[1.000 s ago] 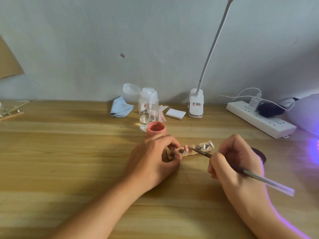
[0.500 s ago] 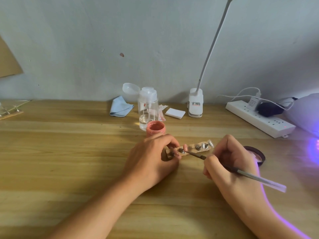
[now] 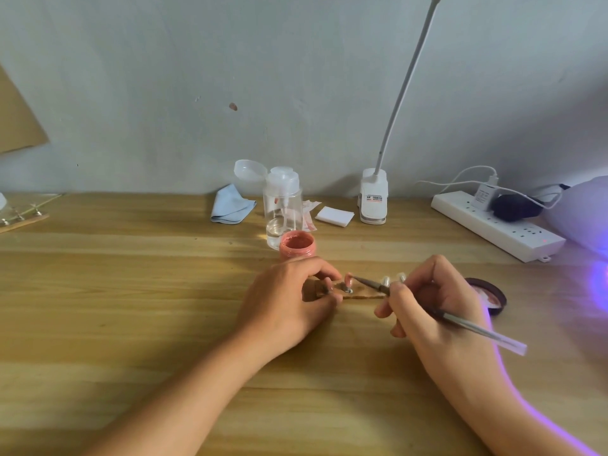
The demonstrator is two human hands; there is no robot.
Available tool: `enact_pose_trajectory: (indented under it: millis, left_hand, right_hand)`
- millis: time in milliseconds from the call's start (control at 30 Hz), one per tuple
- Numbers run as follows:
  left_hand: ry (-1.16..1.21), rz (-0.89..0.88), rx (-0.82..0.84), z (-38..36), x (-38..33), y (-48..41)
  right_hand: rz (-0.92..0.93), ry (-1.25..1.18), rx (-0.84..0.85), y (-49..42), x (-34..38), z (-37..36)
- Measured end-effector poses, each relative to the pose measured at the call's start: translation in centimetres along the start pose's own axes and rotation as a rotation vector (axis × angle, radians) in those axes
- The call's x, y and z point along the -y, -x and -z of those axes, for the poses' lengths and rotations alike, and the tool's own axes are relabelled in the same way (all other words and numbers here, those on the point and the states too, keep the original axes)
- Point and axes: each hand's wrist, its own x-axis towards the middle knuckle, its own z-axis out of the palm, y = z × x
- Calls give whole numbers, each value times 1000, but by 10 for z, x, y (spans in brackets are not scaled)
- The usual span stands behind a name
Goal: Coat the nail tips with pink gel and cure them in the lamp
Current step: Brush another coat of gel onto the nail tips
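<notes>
pink gel sits in an open jar (image 3: 297, 244) near the middle of the desk (image 3: 131, 291), just behind the left hand (image 3: 289, 299). that hand pinches the left end of a narrow wooden strip (image 3: 362, 294) that carries the nail tips, with thumb and fingers curled onto it and pressing it to the desk. the right hand (image 3: 431, 301) has its fingers closed around a brush (image 3: 460, 319), held like a pen. the bristle end meets a nail tip (image 3: 348, 278) that already looks pink. two clear tips (image 3: 385, 280) toward the right end of the strip look uncoated and sit very close to the right fingertips.

risks, as i judge them:
- the brush shaft crosses low over the clear tips, so a dropped wrist could knock them loose or smear gel on them.
- too much pressure on the pink tip could push it askew, since only one end of the strip is held down.
- the left fingers lie just beside the wet tip and could touch it.
- the curing lamp (image 3: 582, 212) at the right edge throws violet light over the desk. stray light might start setting gel in the open jar or on the bristles.
- the jar's lid (image 3: 490, 296) lies right of the right hand, where a sweep toward the lamp could catch it.
</notes>
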Motion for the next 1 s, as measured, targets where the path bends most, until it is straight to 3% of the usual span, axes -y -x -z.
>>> enact_pose_trajectory:
  millis: [1000]
  left_hand:
    - [-18, -2, -9, 0, 0, 0]
  right_hand:
    - [20, -111, 4, -2, -7, 1]
